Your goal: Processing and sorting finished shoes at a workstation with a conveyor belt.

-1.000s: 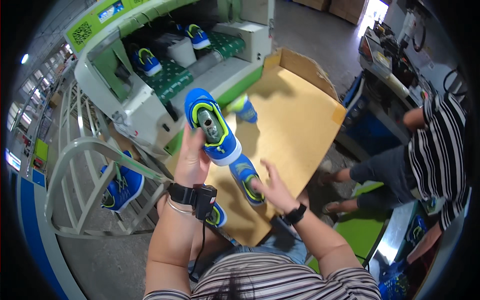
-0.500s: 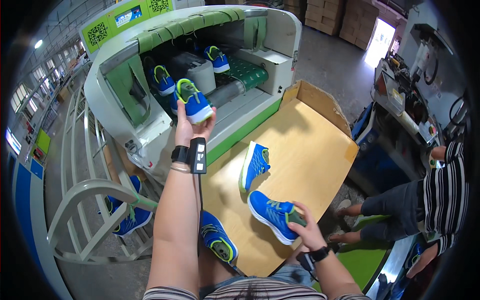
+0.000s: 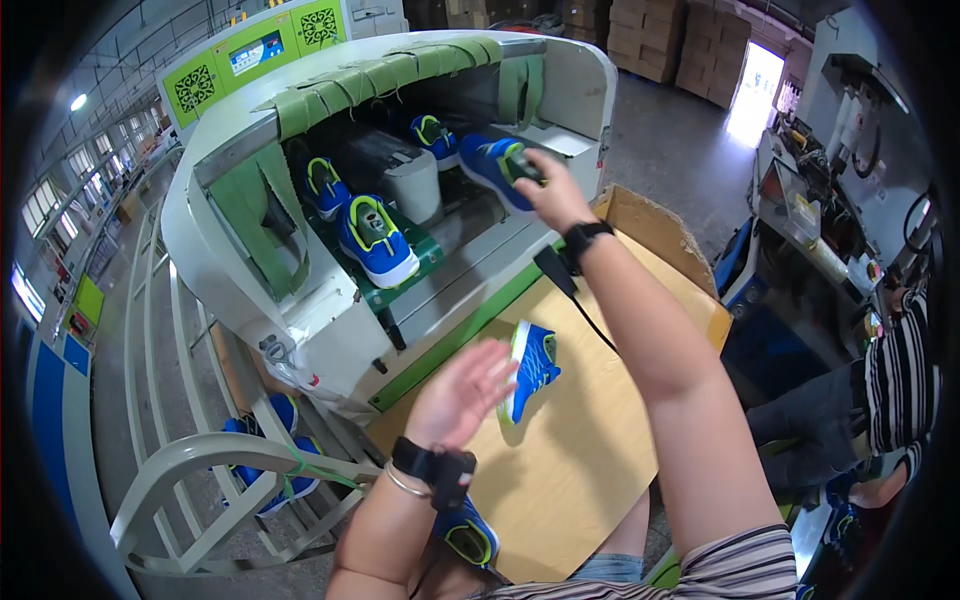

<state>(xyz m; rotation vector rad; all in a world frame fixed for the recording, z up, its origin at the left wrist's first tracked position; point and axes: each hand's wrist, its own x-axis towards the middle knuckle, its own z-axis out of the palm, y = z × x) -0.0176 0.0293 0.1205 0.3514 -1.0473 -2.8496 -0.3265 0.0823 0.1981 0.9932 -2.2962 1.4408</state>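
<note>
My right hand [image 3: 555, 195] grips a blue sneaker [image 3: 490, 165] by its heel and collar, holding it at the right side of the machine's opening. My left hand [image 3: 465, 390], its fingers stretched out and slightly blurred, hovers over the wooden board [image 3: 610, 420] and holds nothing. Close to those fingers a blue sneaker [image 3: 533, 368] lies on its side. Another sneaker [image 3: 470, 538] is near my lap, partly covered by my left wrist. On the machine's green conveyor belt [image 3: 420, 258] rest a front sneaker [image 3: 375, 240], one behind it [image 3: 325, 190] and one farther right [image 3: 433, 138].
A white and green machine [image 3: 235, 200] with fabric flaps fills the far side. At left stands a tubular metal rack [image 3: 200, 450] with blue sneakers [image 3: 270, 440]. A cardboard edge [image 3: 665, 235] borders the board. Another person [image 3: 895, 380] stands at right beside machinery.
My left hand has let go of its sneaker on the belt and drawn back toward me over the board. My right hand has carried its sneaker from the board up to the machine's opening.
</note>
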